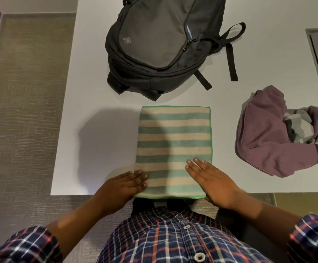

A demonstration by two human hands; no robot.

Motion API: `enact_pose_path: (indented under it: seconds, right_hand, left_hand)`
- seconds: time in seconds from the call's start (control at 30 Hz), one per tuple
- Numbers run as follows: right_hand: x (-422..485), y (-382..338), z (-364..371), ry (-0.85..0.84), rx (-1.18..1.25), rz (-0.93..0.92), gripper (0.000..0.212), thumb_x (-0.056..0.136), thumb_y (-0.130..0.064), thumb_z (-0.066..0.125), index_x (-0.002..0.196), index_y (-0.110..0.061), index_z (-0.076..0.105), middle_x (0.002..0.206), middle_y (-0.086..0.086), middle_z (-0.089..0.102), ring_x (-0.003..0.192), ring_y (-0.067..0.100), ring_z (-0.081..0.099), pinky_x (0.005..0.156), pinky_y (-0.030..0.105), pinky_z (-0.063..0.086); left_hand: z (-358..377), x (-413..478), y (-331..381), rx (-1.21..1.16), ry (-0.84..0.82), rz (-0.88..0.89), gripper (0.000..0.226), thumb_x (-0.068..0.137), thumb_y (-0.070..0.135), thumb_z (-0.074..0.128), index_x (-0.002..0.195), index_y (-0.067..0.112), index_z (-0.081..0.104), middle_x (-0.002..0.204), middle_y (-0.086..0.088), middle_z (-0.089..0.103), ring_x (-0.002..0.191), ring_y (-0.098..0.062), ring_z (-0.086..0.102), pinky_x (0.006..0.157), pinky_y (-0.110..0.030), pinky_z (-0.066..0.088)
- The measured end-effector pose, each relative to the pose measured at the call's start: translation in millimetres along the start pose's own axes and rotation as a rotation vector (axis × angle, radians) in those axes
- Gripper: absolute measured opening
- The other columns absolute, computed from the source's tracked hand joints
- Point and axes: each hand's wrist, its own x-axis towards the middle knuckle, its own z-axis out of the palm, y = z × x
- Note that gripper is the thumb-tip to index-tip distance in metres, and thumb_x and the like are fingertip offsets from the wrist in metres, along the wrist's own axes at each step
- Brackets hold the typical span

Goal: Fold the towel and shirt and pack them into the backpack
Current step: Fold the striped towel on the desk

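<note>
Towel: the striped green-and-cream towel (173,149) is lying folded in a rectangle at the table's (97,92) near edge, squared up, probably for another fold.
Left hand (120,188): is lying flat with fingers straight, pressing the towel's near left corner, gripping nothing.
Right hand (214,182): is lying flat with fingers extended on the near right part, likely smoothing it.
Shirt: the purple shirt (274,133) is sitting crumpled toward the right edge, unfolded.
Backpack: the black backpack (160,42) is waiting beyond the towel, apparently zipped.
</note>
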Motion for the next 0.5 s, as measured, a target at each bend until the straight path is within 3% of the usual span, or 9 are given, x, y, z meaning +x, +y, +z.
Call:
enact_pose_path:
  seconds: [0.07, 0.17, 0.27, 0.3, 0.37, 0.43, 0.5]
  right_hand:
    - [-6, 0, 4, 0.068, 0.024, -0.023, 0.103, 0.068, -0.001, 0.066, 0.156, -0.016, 0.015, 0.163, 0.006, 0.015, 0.149, 0.027, 0.012, 0.116, 0.039, 0.013]
    - [-14, -1, 14, 0.130, 0.073, -0.113, 0.084, 0.064, -0.009, 0.052, 0.146, -0.019, 0.042, 0.156, 0.006, 0.035, 0.144, 0.030, 0.030, 0.112, 0.043, 0.021]
    - [-21, -9, 12, 0.220, 0.337, -0.086, 0.050, 0.074, -0.019, 0.047, 0.120, -0.028, 0.064, 0.135, -0.002, 0.060, 0.134, 0.019, 0.047, 0.108, 0.041, 0.030]
    - [-24, -13, 7, 0.262, 0.490, -0.059, 0.034, 0.083, -0.029, 0.053, 0.115, -0.032, 0.065, 0.127, -0.006, 0.066, 0.128, 0.014, 0.052, 0.108, 0.035, 0.034]
    - [-29, -21, -7, 0.340, 0.810, 0.054, 0.023, 0.088, -0.043, 0.061, 0.107, -0.032, 0.068, 0.112, -0.012, 0.070, 0.113, 0.009, 0.060, 0.098, 0.022, 0.043]
    - [-30, -27, -23, 0.427, 1.068, 0.233, 0.013, 0.088, -0.031, 0.069, 0.100, -0.030, 0.073, 0.105, -0.014, 0.072, 0.107, 0.007, 0.064, 0.091, 0.018, 0.046]
    - [-28, -31, -35, 0.482, 1.255, 0.372, 0.019, 0.083, -0.022, 0.074, 0.102, -0.025, 0.073, 0.104, -0.010, 0.074, 0.104, 0.008, 0.066, 0.091, 0.017, 0.047]
  left_hand:
    - [-2, 1, 6, -0.107, 0.078, -0.069, 0.039, 0.098, 0.034, 0.036, 0.128, 0.026, 0.059, 0.138, 0.005, 0.056, 0.135, -0.013, 0.042, 0.113, -0.033, 0.031]
    - [-8, 8, 15, -0.280, 0.198, -0.200, 0.031, 0.095, 0.034, 0.045, 0.114, 0.024, 0.066, 0.119, 0.001, 0.069, 0.125, -0.012, 0.053, 0.111, -0.031, 0.032]
    - [-21, 15, 24, -0.599, 0.230, -0.405, 0.028, 0.096, 0.039, 0.040, 0.110, 0.032, 0.063, 0.103, 0.006, 0.070, 0.096, -0.009, 0.062, 0.081, -0.033, 0.053]
    - [-24, 17, 25, -0.679, 0.263, -0.458, 0.026, 0.095, 0.040, 0.039, 0.108, 0.035, 0.061, 0.097, 0.009, 0.069, 0.087, -0.005, 0.063, 0.072, -0.028, 0.053]
    - [-28, 21, 27, -0.776, 0.380, -0.555, 0.022, 0.097, 0.035, 0.041, 0.108, 0.037, 0.060, 0.090, 0.015, 0.068, 0.078, -0.001, 0.064, 0.065, -0.017, 0.049]
    - [-33, 27, 28, -0.851, 0.493, -0.641, 0.021, 0.098, 0.029, 0.044, 0.108, 0.033, 0.062, 0.088, 0.018, 0.069, 0.078, -0.001, 0.064, 0.061, -0.014, 0.047]
    - [-39, 37, 30, -0.914, 0.574, -0.718, 0.021, 0.101, 0.029, 0.045, 0.110, 0.027, 0.064, 0.090, 0.019, 0.069, 0.081, 0.000, 0.064, 0.062, -0.013, 0.047]
